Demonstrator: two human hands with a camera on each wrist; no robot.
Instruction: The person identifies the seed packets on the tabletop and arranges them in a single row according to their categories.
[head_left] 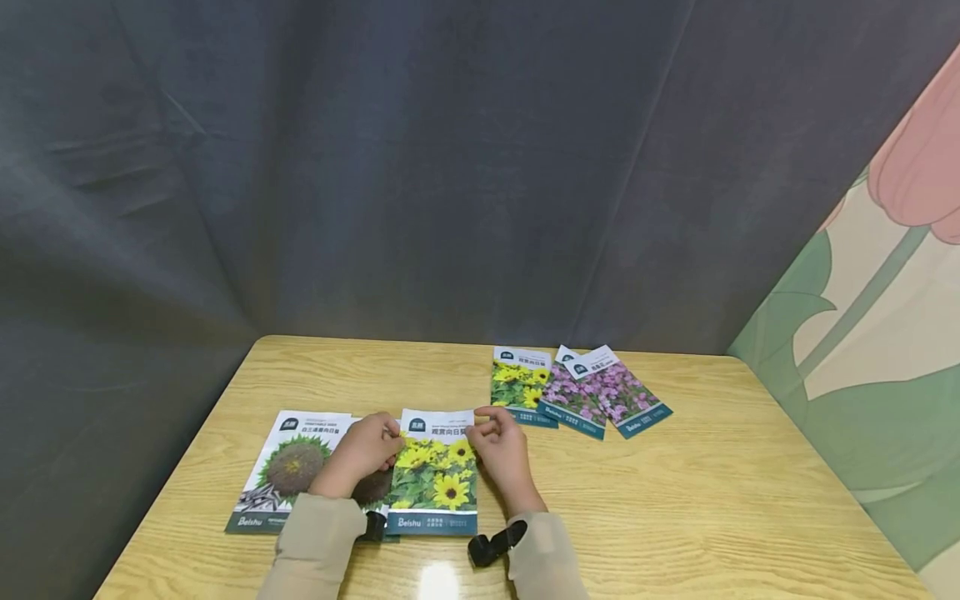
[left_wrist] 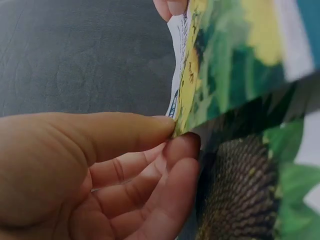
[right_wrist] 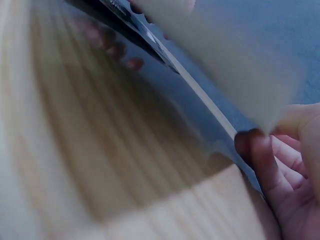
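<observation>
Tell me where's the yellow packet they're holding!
In the head view, the yellow packet is between the left hand and right hand, right of the seed-head packets.

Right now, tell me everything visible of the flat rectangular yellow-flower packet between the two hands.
The flat rectangular yellow-flower packet looks like paper or plastic film: white top with dark lettering and badge, yellow blooms over green leaves, teal bottom band reading Beishu. The left hand pinches its left edge, the right hand its right, both edges raised. From above, it partly covers a white packet picturing a brown seed head; contact is unclear.
</observation>
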